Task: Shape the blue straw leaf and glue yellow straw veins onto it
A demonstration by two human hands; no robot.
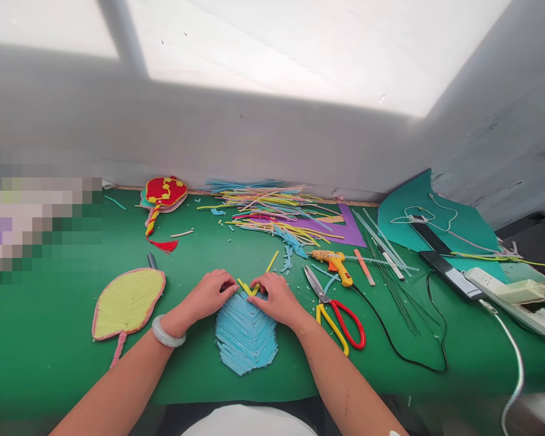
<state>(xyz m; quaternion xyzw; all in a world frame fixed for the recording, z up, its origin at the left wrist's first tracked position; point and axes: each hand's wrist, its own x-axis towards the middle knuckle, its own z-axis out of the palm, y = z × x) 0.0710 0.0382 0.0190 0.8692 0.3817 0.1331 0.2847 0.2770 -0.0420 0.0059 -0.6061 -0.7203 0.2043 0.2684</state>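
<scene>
Green covering lay across the bench (63, 387) beneath a sunlit wall (263, 133). Near its front edge, between the person's forearms, a blue ribbed panel (247, 339) rested flat, with short yellow strips (245, 287) forming a V at its top. The right hand (275, 297) seemed to have its fingers pinched on the yellow strips; the left hand (215, 293) curled at the panel's upper left edge, and whether its fingers gripped anything I could not tell. Too firm a push could have skewed the V or loosened the blue rows. Scissors (324, 299) lay near the right forearm, where a careless swing might have knocked them. Beyond, the glue gun (343, 272) trailed a black cord (390, 339); a snag could have dragged its nozzle, perhaps hot, towards skin.
</scene>
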